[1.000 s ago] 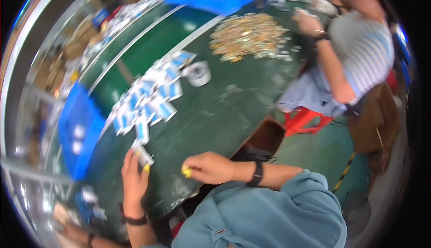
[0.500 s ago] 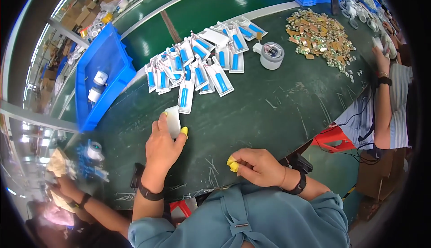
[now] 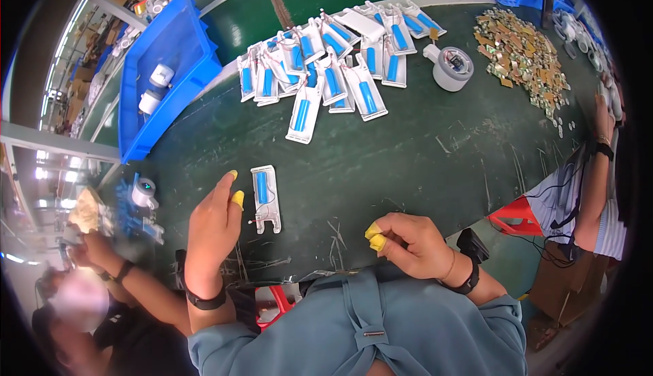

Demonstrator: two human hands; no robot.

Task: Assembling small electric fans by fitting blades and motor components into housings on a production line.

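Observation:
My left hand (image 3: pixel 214 223), with yellow finger cots on thumb and forefinger, is open and holds nothing. Just right of it a white plastic casing (image 3: pixel 270 202) lies flat, apart from my fingers, its blue cylindrical battery (image 3: pixel 262 187) and thin wires facing up. My right hand (image 3: pixel 415 245) hovers over the near edge of the table, thumb and forefinger pinched together in yellow cots. Whatever they hold, if anything, is hidden. Beyond both hands lies a pile of similar white casings with batteries (image 3: pixel 365 95).
A round white device (image 3: pixel 452 70) with exposed wiring stands right of the pile, near a heap of small circuit boards (image 3: pixel 520 56). At the left is a blue bin (image 3: pixel 170 43) holding white parts. Co-workers' hands (image 3: pixel 98 250) (image 3: pixel 602 119) are at both sides of the dark green table (image 3: pixel 401 165).
The white casing, gripped by my left hand before, now lies battery side up on the table. My left hand has let go and drawn left. My right hand stays pinched.

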